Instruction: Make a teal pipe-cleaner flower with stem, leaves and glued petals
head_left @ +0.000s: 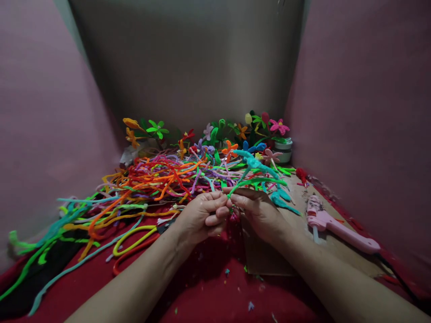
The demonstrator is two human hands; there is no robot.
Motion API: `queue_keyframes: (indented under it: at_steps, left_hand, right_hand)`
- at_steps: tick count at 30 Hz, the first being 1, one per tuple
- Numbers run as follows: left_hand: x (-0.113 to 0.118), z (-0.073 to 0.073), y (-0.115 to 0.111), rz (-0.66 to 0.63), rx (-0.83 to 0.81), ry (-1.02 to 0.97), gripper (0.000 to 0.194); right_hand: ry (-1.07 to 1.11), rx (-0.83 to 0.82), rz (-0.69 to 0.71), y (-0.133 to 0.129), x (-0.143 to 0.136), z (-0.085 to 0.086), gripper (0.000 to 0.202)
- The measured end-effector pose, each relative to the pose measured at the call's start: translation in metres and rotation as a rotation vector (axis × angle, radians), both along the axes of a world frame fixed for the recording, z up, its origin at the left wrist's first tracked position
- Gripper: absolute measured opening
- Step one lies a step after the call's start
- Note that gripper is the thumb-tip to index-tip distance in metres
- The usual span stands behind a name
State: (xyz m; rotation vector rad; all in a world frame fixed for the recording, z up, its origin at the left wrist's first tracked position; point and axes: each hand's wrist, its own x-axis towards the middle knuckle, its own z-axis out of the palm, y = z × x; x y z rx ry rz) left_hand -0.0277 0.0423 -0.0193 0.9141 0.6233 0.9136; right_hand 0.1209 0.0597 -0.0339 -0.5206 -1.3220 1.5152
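Note:
Near the middle of the head view, my left hand (206,211) and my right hand (257,211) meet with fingertips pinched together. Between them is the lower end of a green pipe cleaner stem (235,187), and both hands grip it. Long green fuzzy leaves (266,180) spread from the stem to the right. A turquoise fuzzy pipe cleaner piece (254,162) rises above my right hand; whether it joins the stem I cannot tell. Something dark pink shows just below the fingertips, partly hidden. Just behind my hands lies a big heap of loose coloured pipe cleaners (168,175).
A pink hot glue gun (343,231) lies on a cardboard sheet (269,255) at the right, its cord trailing off. Scissors with yellow and red handles (134,240) lie left of my left arm. Pipe cleaner flowers (157,128) and a small lidded jar (283,150) stand along the back.

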Motion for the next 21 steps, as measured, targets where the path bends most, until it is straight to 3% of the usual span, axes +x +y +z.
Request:
queue_keyframes:
  at_steps: [4,8,12,16,21]
  left_hand:
    - [-0.002,-0.001,0.0,-0.067,-0.002,-0.008,0.013]
    - [0.002,0.003,-0.002,0.049,0.116,0.17,0.02]
    - [0.008,0.004,-0.003,0.271,0.366,0.494,0.029]
    - [0.01,0.001,-0.006,0.519,0.624,0.809,0.024]
    - [0.008,-0.011,-0.007,0.609,1.055,1.171,0.031]
  right_hand:
    - [-0.013,0.027,-0.024,0.002,-0.001,-0.007,0.008]
    - [-0.061,0.008,-0.151,0.003,-0.002,-0.008,0.014]
    - [-0.094,0.017,-0.199,0.003,-0.002,-0.008,0.014]
    - [-0.058,-0.035,-0.19,0.003,-0.001,-0.006,0.01]
    - [0.129,-0.188,-0.163,0.001,-0.003,-0.007,0.007]
